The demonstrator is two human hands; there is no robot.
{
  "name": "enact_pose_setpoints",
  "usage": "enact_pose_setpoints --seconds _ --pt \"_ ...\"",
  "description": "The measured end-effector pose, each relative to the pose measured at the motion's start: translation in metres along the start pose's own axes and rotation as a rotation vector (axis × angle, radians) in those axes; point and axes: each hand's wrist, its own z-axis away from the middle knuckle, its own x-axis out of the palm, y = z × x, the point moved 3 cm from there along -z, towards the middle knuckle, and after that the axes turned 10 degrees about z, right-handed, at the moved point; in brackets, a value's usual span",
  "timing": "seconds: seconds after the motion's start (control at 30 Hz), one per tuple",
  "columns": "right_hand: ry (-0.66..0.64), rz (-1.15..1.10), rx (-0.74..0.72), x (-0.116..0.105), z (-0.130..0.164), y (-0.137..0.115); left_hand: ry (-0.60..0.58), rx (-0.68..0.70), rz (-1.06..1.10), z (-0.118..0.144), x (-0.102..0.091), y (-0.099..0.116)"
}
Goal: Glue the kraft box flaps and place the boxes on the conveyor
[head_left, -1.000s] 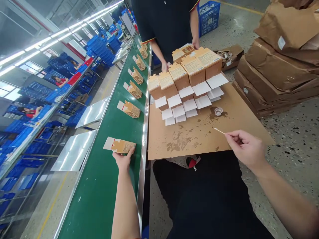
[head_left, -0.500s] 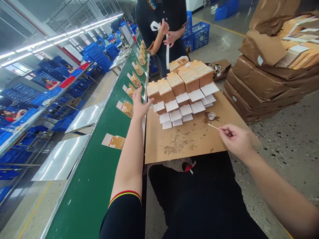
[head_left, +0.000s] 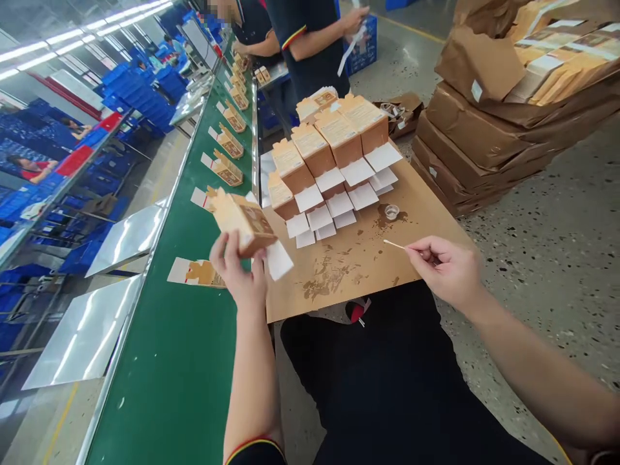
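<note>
Kraft-brown printed cardboard carton (head_left: 242, 221), white end flap open and hanging, tilted, raised above edge of green conveyor belt (head_left: 184, 361), grasped from below by left hand (head_left: 239, 274). Right hand (head_left: 445, 268) pinches one thin wooden stick (head_left: 394, 245) over brown cardboard-sheet worktop (head_left: 349, 271), stained in patches. One small clear round cup (head_left: 391, 211) just beyond stick tip. Stacked cartons (head_left: 329, 139) with white flaps out, about seven visible. One flattened carton (head_left: 196, 272) on belt beside left hand; roughly seven more along belt.
</note>
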Motion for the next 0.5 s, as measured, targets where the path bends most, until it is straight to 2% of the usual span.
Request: enact_pose_setpoints --seconds 0.03,0.1,0.2,0.27,0.4,0.5 --pt "-0.024 -0.017 0.004 0.005 0.004 0.000 -0.012 -0.021 -0.008 0.026 0.000 0.012" --pt "-0.087 -0.044 0.007 0.021 0.012 -0.001 -0.066 -0.098 -0.003 0.072 0.013 0.034" --pt "-0.212 -0.071 -0.030 0.053 0.025 -0.003 -0.133 -0.239 0.036 0.115 0.041 0.055" --pt "-0.294 -0.070 -0.075 0.074 0.034 -0.006 -0.134 -0.294 0.064 0.124 0.048 0.060" --pt "-0.380 -0.041 -0.155 0.098 0.046 -0.010 -0.051 -0.383 0.139 0.117 0.033 0.049" --pt "-0.374 -0.037 -0.178 0.103 0.050 -0.008 0.019 -0.625 0.257 0.109 0.032 0.024"
